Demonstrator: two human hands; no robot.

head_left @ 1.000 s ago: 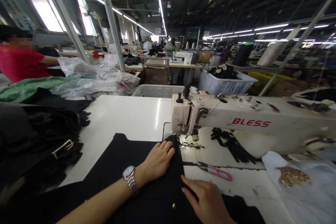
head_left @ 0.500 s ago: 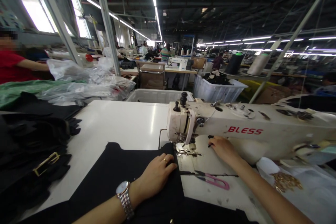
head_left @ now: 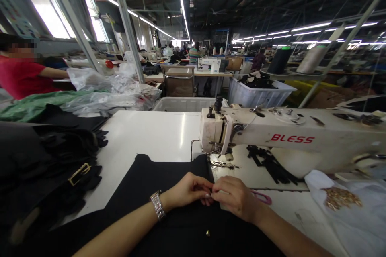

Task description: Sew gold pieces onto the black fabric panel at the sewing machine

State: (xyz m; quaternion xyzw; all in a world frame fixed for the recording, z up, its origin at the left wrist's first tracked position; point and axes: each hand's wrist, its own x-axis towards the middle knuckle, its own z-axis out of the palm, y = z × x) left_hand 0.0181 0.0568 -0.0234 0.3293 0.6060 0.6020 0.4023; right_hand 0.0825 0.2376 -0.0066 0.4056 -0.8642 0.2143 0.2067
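Observation:
My left hand [head_left: 193,189] and my right hand [head_left: 233,196] meet fingertip to fingertip above the right edge of a black material panel [head_left: 169,180]. Both are closed in a pinch; whatever lies between the fingers is too small or hidden to make out. The panel lies flat, its far right corner beside the presser foot of the white sewing machine [head_left: 256,128]. A small gold-coloured stud [head_left: 208,233] shows on the dark material below my hands. Pink-handled thread snips [head_left: 263,197] are partly covered by my right hand. Black strips [head_left: 273,164] lie under the machine arm.
Dark pieces with a gold buckle [head_left: 79,174] are piled at left. A white plastic bag [head_left: 328,221] with gold-coloured hardware [head_left: 342,198] lies at right. Plastic bins [head_left: 262,94] stand beyond the table [head_left: 150,132]. A person in red [head_left: 24,74] works at far left.
My right hand has come back from under the machine arm to my left hand, uncovering the black strips there. My left hand has lifted from flat on the panel into a pinch.

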